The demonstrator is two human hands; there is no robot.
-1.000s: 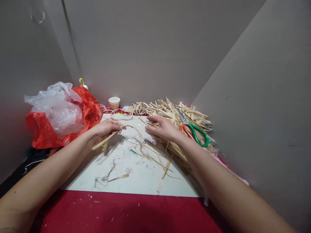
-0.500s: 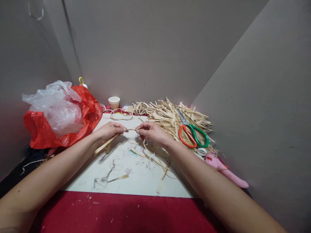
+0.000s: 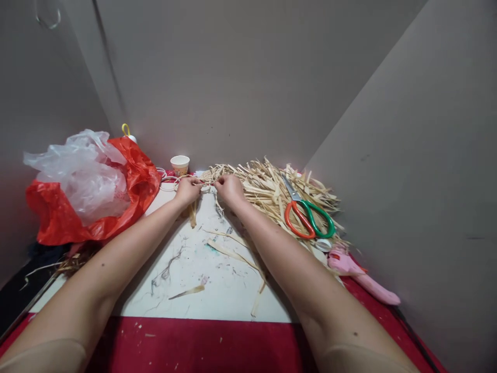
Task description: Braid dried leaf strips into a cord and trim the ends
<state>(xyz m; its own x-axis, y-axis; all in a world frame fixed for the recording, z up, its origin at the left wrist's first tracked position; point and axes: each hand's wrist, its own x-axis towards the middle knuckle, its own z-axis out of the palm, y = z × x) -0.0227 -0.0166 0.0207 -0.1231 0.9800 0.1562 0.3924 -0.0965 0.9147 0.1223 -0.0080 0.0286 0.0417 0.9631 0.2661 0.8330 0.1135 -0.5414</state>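
Note:
Near the back edge of the white board [image 3: 217, 305], my left hand [image 3: 189, 189] pinches a twisted straw cord [image 3: 207, 183]. Flat, untwisted straw strips [image 3: 193, 215] hang below that hand. A short way to the right, my right hand [image 3: 229, 189] is closed on the same cord, its fingertips partly hidden behind the hand. The cord's loose tail dangles under the right hand. Beside this hand lies a pile of dry straw strips [image 3: 267, 186], with scissors [image 3: 308, 217] with one orange and one green handle resting on it.
A red and white plastic bag [image 3: 142, 176] bulges at the left. A paper cup [image 3: 180, 165] stands at the back. Loose strips [image 3: 229, 251] and dark fibres [image 3: 166, 272] are scattered on the board. A pink object [image 3: 361, 274] lies at the right, and grey walls [image 3: 248, 77] enclose the table.
My right hand came in from the right and took hold of the cord. Both hands then moved away from me, towards the board's back edge, carrying the cord between them.

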